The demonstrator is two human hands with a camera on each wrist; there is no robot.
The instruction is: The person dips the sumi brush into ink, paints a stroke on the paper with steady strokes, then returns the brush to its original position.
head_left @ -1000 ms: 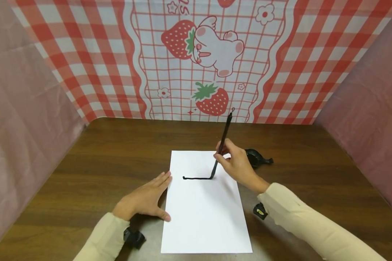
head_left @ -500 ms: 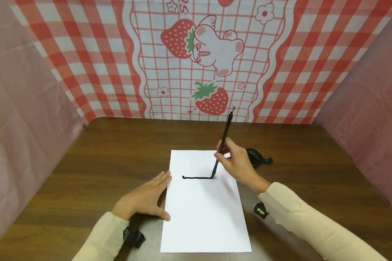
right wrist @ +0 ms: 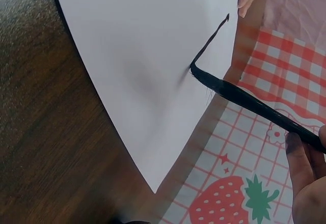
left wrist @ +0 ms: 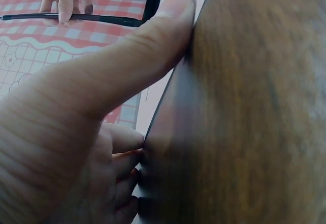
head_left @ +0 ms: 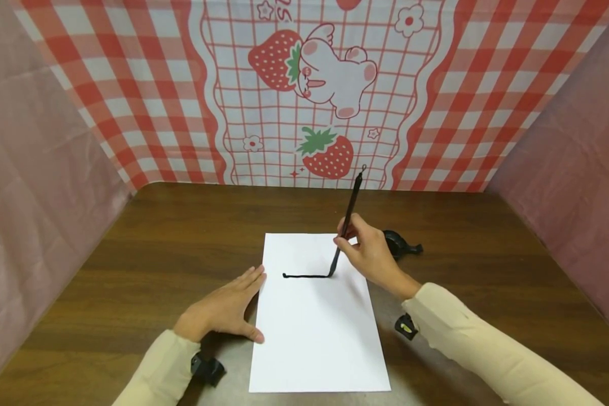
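Note:
My right hand pinches a black calligraphy brush by its handle, held tilted with a hanging loop at its top end. The brush's bristle tip touches a white sheet of paper, at the right end of a thin black ink line. That line runs sideways across the upper part of the sheet and has a small blob at its left end. My left hand lies with fingers straight and thumb spread, its fingertips and thumb tip on the paper's left edge.
Behind the right hand, a black dish with a short spout stands on the brown wooden table. A red-and-white checked cloth with strawberries hangs at the table's back edge. Pink curtains flank both sides.
Almost nothing differs. The brush tip stays at the ink line's right end, with at most a tiny shift to the right; the left hand keeps its place on the paper's edge.

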